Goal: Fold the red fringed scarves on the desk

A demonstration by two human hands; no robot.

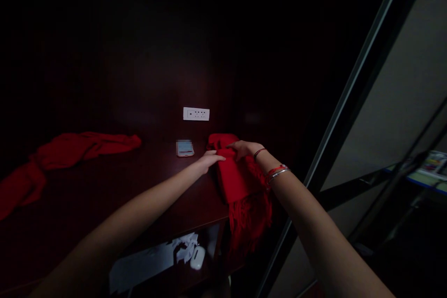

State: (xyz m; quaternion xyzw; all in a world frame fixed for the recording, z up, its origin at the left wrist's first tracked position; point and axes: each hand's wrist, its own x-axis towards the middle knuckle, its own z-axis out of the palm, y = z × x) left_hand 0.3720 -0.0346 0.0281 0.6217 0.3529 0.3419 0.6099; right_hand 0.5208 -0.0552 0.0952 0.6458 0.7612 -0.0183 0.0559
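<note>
A red fringed scarf [237, 184] lies folded at the right end of the dark wooden desk. Its tassels hang down over the front edge. My left hand [210, 159] grips the scarf's left side, thumb on top of the fold. Across from it, my right hand [247, 149] pinches the upper part of the cloth with bent fingers. A bracelet and cords circle my right wrist. Just left of the scarf, near my left hand, a phone-like device [185, 152] with a lit, blurred screen leans at the back.
More crumpled red cloth [77, 149] stretches along the desk's left side. A white socket panel [196, 114] is on the back wall. Below the desktop, a shelf holds papers [146, 263] and a white earbud case [197, 258]. A metal-edged door frame [356, 74] rises at the right.
</note>
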